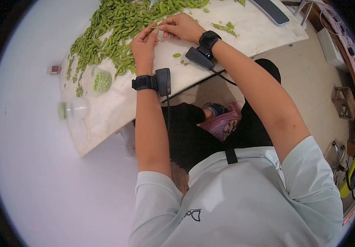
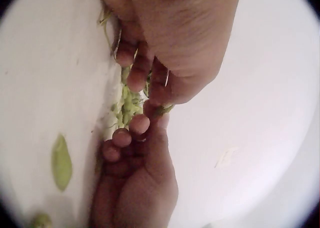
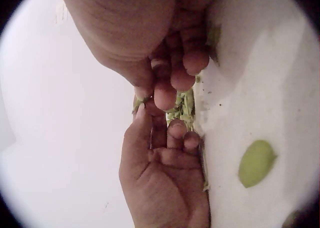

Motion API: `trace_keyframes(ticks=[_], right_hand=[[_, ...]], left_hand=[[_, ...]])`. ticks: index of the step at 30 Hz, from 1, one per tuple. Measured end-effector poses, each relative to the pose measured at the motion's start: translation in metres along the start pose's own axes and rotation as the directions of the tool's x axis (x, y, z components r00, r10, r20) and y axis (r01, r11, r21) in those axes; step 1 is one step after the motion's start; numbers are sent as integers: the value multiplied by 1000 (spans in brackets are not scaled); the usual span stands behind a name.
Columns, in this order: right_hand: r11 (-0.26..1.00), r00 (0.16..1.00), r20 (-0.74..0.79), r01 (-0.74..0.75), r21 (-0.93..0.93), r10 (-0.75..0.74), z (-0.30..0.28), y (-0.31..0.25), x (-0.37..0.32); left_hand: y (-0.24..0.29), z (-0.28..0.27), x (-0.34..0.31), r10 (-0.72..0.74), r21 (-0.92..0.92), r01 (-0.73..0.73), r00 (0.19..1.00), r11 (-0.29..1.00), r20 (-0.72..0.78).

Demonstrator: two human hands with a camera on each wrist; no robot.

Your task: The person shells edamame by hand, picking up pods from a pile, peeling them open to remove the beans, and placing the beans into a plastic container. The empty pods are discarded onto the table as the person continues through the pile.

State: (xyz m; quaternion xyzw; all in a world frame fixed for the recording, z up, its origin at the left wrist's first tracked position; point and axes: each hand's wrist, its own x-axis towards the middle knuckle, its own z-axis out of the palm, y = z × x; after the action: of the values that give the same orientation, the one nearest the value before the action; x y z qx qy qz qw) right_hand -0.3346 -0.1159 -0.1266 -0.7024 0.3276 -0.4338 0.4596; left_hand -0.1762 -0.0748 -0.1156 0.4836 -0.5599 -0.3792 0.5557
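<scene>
A green soybean pod (image 1: 154,27) is pinched between the tips of both hands, over the near side of the table. My left hand (image 1: 145,44) holds one end with thumb and fingers. From the other side my right hand (image 1: 183,28) pinches it too. Close up in the right wrist view, the pod (image 3: 139,104) shows between the two thumbs, mostly covered by the fingertips. A large spread of soybean pods (image 1: 117,31) lies just beyond and left of the hands. One loose flat pod (image 1: 176,55) rests on the tabletop below the right hand.
A clear tub (image 1: 102,82) with shelled green beans stands to the left, with another clear container (image 1: 79,108) near the wall. A few pods and scraps (image 1: 226,28) lie right of the hands. At the far right is a dark flat device (image 1: 271,11).
</scene>
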Motion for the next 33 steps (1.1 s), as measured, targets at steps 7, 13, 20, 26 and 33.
trace_keyframes(ticks=[7,13,20,26,33], right_hand=[[1000,1000,-1,-10,28,10,-1,-2,-1],[999,1000,-3,-23,47,23,-1,-4,-2],[999,1000,-1,-29,32,29,-1,-3,-2],[1000,1000,13,-20,-5,20,-2,-1,-1],[1000,1000,7,-19,8,19,-1,-1,-1]], left_hand=[[0,0,-1,10,40,-10,1000,999,5],[1,1,-1,2,29,-2,1000,1000,3],[3,2,-3,-28,16,28,999,999,22],[7,2,-3,-21,60,20,999,998,27],[1,-1,-3,-2,71,1,1000,998,5]])
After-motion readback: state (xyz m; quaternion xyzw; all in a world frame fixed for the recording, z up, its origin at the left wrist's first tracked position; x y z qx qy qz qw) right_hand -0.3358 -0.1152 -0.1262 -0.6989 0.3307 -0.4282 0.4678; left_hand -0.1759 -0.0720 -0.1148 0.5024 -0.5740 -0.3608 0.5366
